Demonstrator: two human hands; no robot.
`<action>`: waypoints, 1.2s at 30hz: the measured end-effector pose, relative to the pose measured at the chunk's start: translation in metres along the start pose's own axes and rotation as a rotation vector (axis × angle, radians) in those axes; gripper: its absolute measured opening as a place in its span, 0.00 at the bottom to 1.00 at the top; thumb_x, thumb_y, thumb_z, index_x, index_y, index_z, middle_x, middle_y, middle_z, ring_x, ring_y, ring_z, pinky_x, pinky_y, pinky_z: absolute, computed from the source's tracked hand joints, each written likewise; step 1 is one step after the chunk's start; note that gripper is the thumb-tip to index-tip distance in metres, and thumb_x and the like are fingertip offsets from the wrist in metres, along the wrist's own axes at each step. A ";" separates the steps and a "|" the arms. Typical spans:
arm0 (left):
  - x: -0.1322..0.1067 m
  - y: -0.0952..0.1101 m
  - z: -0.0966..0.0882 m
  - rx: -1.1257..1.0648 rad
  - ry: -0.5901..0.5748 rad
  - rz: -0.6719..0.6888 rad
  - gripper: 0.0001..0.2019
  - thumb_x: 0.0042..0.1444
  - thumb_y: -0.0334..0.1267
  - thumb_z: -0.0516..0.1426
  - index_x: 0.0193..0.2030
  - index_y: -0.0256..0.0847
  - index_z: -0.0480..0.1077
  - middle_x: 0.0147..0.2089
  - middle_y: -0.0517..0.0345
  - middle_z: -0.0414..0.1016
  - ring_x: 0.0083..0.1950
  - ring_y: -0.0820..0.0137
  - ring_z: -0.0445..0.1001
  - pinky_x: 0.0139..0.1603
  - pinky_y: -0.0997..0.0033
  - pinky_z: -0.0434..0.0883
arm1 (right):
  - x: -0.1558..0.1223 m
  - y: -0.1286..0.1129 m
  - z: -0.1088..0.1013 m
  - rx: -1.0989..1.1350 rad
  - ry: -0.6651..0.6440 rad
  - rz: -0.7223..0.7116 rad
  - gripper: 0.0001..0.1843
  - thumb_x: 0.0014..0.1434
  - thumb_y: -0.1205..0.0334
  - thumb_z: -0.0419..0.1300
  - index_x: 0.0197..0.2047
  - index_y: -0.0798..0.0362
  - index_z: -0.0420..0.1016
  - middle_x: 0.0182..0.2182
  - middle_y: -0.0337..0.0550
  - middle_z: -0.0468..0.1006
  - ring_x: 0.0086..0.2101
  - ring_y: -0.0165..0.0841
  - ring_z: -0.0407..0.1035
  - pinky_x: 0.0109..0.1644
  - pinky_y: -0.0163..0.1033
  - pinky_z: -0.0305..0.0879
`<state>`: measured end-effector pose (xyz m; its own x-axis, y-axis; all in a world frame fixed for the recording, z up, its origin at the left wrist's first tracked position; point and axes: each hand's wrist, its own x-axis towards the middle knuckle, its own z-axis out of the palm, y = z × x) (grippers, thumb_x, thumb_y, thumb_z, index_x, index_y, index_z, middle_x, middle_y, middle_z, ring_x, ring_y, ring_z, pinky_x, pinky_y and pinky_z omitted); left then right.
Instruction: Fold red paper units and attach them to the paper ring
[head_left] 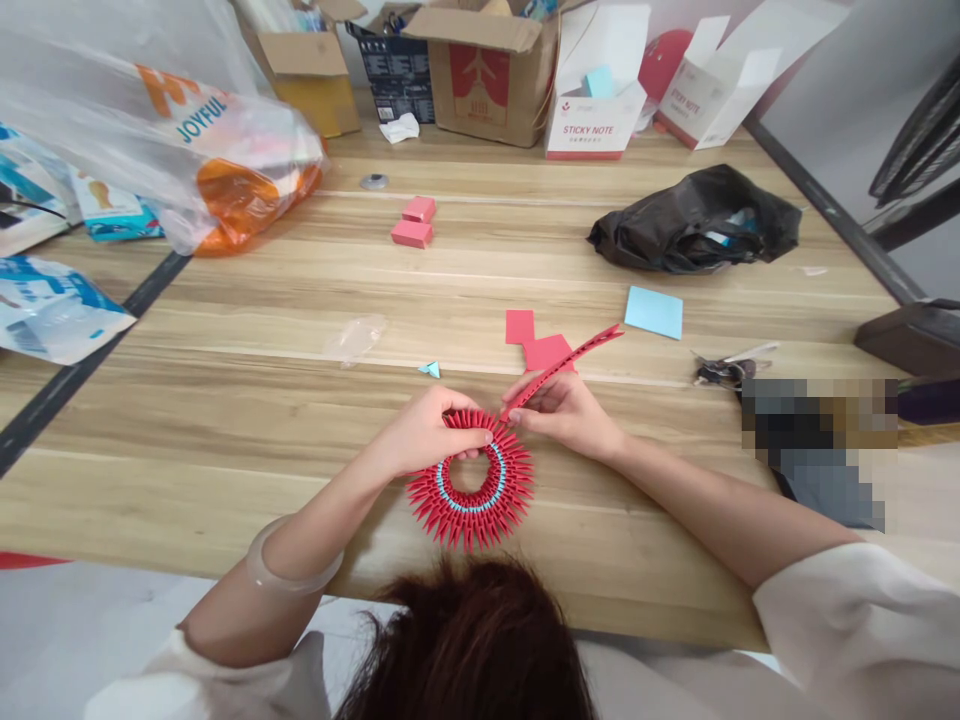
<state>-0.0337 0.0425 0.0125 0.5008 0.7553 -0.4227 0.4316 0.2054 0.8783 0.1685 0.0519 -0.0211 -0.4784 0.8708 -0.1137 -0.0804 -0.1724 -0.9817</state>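
A ring of folded red paper pieces [471, 520] with a light blue band round its inner part lies near the table's front edge. My left hand [435, 432] is closed on its upper left side, the thumb lying across the top near the hole. Between the thumb and fingers of my right hand [559, 408] is a long, curved strip of stacked red paper pieces [574, 355]. The strip's lower end meets the ring's upper right rim; whether it is joined there I cannot tell. Just beyond lie red paper squares [520, 326] and a small folded blue piece [430, 370].
A blue sticky note pad [654, 312], two red paper blocks [412, 234] and a black plastic bag [694, 225] lie farther back. Cardboard boxes [487, 95] and a sticky note box [585, 130] line the back. A large plastic bag [247, 190] stands at left.
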 end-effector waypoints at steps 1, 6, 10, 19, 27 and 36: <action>0.000 0.000 0.000 -0.003 0.000 -0.002 0.09 0.51 0.39 0.59 0.29 0.32 0.72 0.25 0.54 0.75 0.25 0.74 0.71 0.28 0.75 0.68 | 0.000 0.000 0.000 -0.002 0.000 -0.008 0.11 0.47 0.63 0.67 0.34 0.56 0.74 0.28 0.41 0.78 0.29 0.27 0.72 0.35 0.34 0.71; 0.001 0.001 0.001 -0.015 0.002 -0.011 0.09 0.50 0.39 0.59 0.29 0.33 0.71 0.24 0.54 0.74 0.25 0.74 0.71 0.28 0.75 0.68 | 0.000 0.001 0.002 -0.018 0.006 -0.023 0.09 0.47 0.64 0.67 0.34 0.56 0.74 0.27 0.40 0.77 0.28 0.26 0.71 0.33 0.34 0.70; 0.001 -0.001 0.000 0.034 0.003 0.012 0.10 0.51 0.39 0.58 0.29 0.33 0.72 0.25 0.54 0.75 0.26 0.74 0.71 0.28 0.75 0.68 | -0.001 0.001 0.002 -0.027 0.017 0.008 0.11 0.47 0.62 0.67 0.33 0.56 0.74 0.27 0.40 0.77 0.28 0.27 0.72 0.34 0.35 0.70; 0.000 0.000 0.000 0.071 0.008 0.025 0.10 0.51 0.40 0.58 0.29 0.33 0.72 0.25 0.54 0.75 0.26 0.74 0.71 0.28 0.75 0.67 | -0.001 0.001 0.002 -0.051 0.011 0.063 0.13 0.46 0.60 0.68 0.34 0.57 0.74 0.28 0.42 0.78 0.29 0.28 0.73 0.36 0.36 0.71; 0.000 -0.001 0.001 0.087 0.019 0.022 0.10 0.51 0.40 0.58 0.30 0.32 0.73 0.26 0.53 0.75 0.26 0.74 0.70 0.28 0.75 0.66 | -0.002 -0.001 0.003 -0.050 0.008 0.037 0.12 0.47 0.62 0.67 0.35 0.57 0.74 0.27 0.40 0.77 0.27 0.26 0.71 0.33 0.33 0.71; 0.001 0.000 0.001 0.107 0.030 0.041 0.10 0.51 0.39 0.58 0.31 0.33 0.74 0.27 0.54 0.75 0.26 0.74 0.70 0.27 0.76 0.65 | -0.002 0.003 0.003 -0.030 -0.040 0.023 0.10 0.47 0.63 0.67 0.34 0.57 0.76 0.29 0.42 0.79 0.29 0.28 0.74 0.36 0.34 0.72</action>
<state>-0.0323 0.0421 0.0118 0.4974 0.7805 -0.3788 0.4899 0.1076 0.8651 0.1664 0.0484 -0.0237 -0.5140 0.8477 -0.1313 -0.0425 -0.1780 -0.9831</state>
